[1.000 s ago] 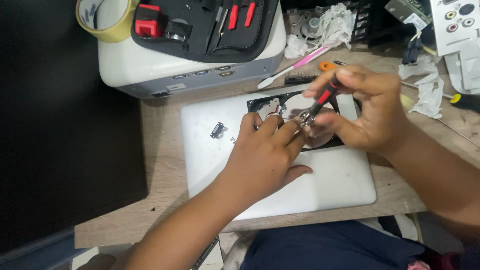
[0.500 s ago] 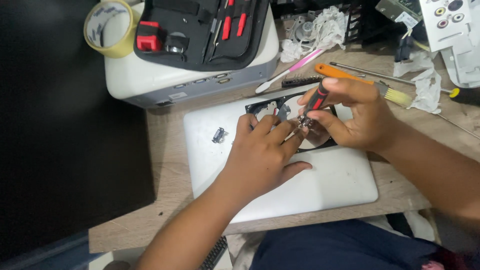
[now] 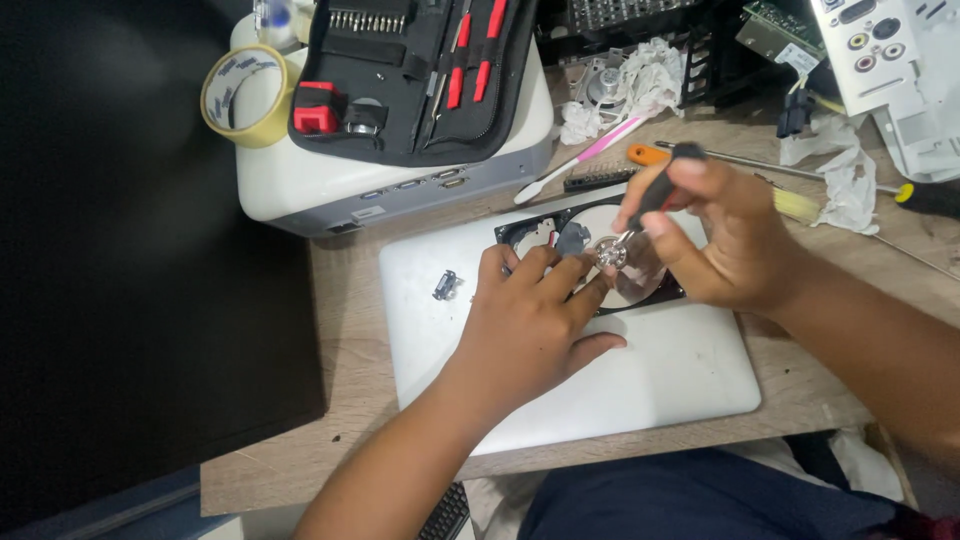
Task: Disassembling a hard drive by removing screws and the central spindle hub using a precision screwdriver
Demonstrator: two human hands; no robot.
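Hard drive platter at risk under the screwdriver tip

Hard drive (image 3: 590, 262), opened and lying on the far part of a closed silver laptop (image 3: 560, 350), is the thing both hands work on. Nearest the person, the laptop rests on a wooden table (image 3: 340, 330), reaching close to its near edge. The left hand (image 3: 525, 320) lies on the lid with fingers spread, fingertips pressing on the drive's near side to steady it. The right hand (image 3: 715, 235) pinches a small red-and-black screwdriver (image 3: 650, 205), its tip at the shiny hub in the middle of the platter.

If the tip slips off the hub, it would likely gouge the mirror-like platter or jab the left fingertips just beside it. The drive sits on smooth metal, so a hard push could make it slide. A small loose metal part (image 3: 445, 285) lies on the lid toward the left edge and could be swept off by the left wrist.

Farther off, an open tool case (image 3: 400, 75) rests on a white box (image 3: 400, 170), with a tape roll (image 3: 245, 95) at its left corner.
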